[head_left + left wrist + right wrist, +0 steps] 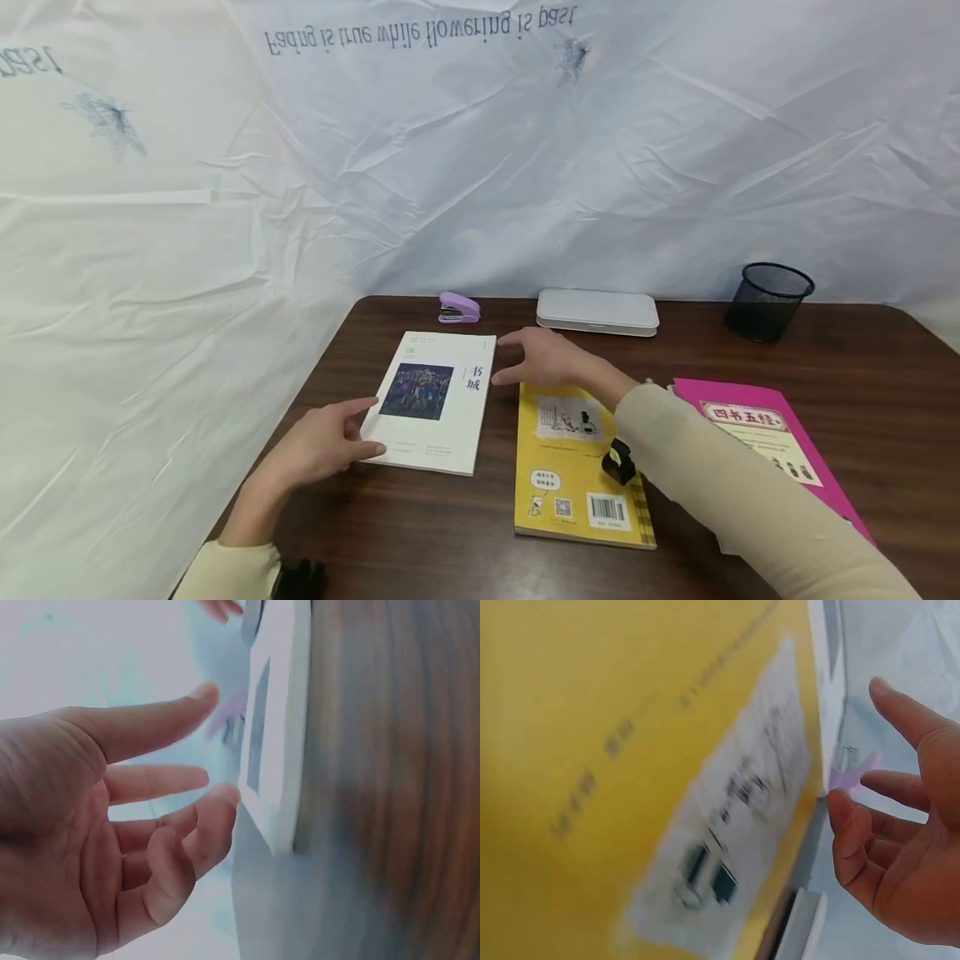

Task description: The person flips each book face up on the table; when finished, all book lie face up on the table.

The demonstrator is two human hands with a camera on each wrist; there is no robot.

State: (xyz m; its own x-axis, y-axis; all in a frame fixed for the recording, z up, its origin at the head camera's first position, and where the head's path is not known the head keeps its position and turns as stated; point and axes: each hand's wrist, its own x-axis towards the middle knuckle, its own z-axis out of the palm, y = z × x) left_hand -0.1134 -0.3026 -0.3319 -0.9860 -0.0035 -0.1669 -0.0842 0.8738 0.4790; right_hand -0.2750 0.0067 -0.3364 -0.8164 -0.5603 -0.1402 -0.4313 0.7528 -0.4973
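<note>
Currently see cream sleeves (pixel 750 492) closest, at btm L and R, over dark wood table (pixel 420 533). Just past: yellow paperback (pixel 555 467), back cover up w/ barcode, QR code + cartoons, partly hidden by R sleeve. R of that, pink book (pixel 772 450) titled 四书五经, also part-hidden. Then L hand (pixel 322 442) at L edge of white mag (pixel 431 404), thumb + index spread wide, other fingers loosely bent; can't tell if touching or just beside. Lying flat btwn both hands, L of yellow paperback: that same white mag, titled 书城 w/ dark pic. At its far-R edge, R hand (pixel 543 358), thumb + index likewise apart, contact unclear. Along table's far edge, L to R: purple stapler (pixel 459 310), white rounded-corner case (pixel 597 311), black mesh pen cup (pixel 767 307). Farthest, wrinkled white sheet (pixel 570 175) w/ flipped lettering + blue flowers.
</note>
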